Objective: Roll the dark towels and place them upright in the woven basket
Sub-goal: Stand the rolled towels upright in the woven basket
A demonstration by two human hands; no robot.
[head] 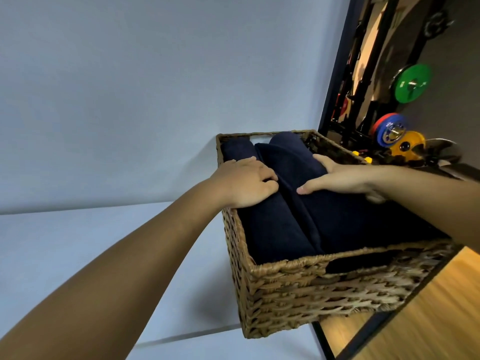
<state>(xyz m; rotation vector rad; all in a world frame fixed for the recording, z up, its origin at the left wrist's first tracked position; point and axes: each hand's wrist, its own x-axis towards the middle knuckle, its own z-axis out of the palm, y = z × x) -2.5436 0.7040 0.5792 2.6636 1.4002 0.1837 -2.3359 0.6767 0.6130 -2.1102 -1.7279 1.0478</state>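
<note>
A woven basket (306, 289) stands on a pale surface by the wall. Rolled dark navy towels fill it side by side: a left roll (270, 229), a wider right roll (350, 222), and a further roll (237, 149) at the back left corner. My left hand (244, 181) lies on the left roll at the basket's left rim, its fingers curled over the roll's top. My right hand (340, 178) rests on the right roll, thumb stretched toward the gap between the rolls; its fingers wrap the far side, partly hidden.
A black-framed mirror (337, 81) stands right of the basket and reflects a rack with green (411, 83), blue (391, 129) and yellow (406, 145) weight plates. Wooden floor (420, 315) shows at the lower right. A plain pale wall (130, 87) is behind.
</note>
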